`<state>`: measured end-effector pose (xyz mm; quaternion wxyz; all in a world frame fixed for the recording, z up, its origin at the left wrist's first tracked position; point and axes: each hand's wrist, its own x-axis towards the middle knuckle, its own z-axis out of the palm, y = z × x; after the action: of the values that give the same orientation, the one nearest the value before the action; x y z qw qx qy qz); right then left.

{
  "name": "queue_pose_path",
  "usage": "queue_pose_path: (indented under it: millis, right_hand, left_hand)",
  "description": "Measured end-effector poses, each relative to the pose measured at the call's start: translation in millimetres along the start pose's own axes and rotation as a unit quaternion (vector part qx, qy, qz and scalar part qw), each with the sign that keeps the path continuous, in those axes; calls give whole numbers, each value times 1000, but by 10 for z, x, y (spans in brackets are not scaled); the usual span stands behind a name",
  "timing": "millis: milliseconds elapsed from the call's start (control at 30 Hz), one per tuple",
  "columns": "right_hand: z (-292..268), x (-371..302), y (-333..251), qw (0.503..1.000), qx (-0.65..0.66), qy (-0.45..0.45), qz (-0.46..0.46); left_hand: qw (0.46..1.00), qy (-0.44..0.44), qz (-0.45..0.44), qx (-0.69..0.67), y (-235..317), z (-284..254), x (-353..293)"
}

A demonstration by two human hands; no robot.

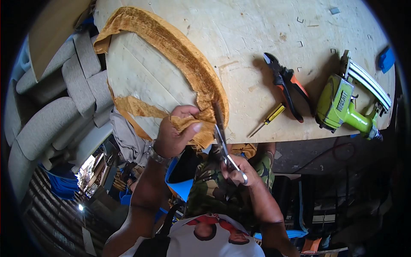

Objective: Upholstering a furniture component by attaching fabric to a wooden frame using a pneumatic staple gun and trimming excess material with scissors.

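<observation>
The left hand (170, 136), at the centre of the frame, has its fingers and thumb closed on a bunched end of a golden-brown cloth (184, 53). Just to its right and lower, the right hand (243, 170) is curled around the handles of metal scissors (224, 147), whose blades point upward against the cloth; whether they are parted is hard to tell. From there the cloth curves up to the upper left as a long band, on a pale table (248, 25). Right of the cloth lie orange-and-black cutters (280, 79) and, near them, a yellow-handled screwdriver (273, 115). A green staple gun (336, 103) rests farther right. Grey cushions (79, 81) fill the left side.
</observation>
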<state>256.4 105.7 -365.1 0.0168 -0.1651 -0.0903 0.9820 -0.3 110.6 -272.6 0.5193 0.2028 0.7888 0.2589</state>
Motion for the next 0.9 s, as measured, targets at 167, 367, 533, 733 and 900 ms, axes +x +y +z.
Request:
queue_pose_path:
  millis: [167, 367, 533, 733, 900]
  right_hand:
    - [10, 269, -186, 1000, 13, -3, 18]
    - [63, 239, -182, 999, 2, 45, 13]
    - [220, 131, -348, 994, -50, 66, 73]
    - [210, 285, -77, 997, 68, 20, 38]
    - [110, 421, 12, 994, 98, 32, 32]
  left_hand:
    - [990, -5, 80, 112, -35, -104, 32]
    - [990, -17, 108, 88, -123, -199, 67]
    - [988, -21, 122, 93, -109, -308, -41]
    - [987, -11, 130, 91, -123, -406, -80]
    - [982, -10, 161, 97, -288, -321, 19]
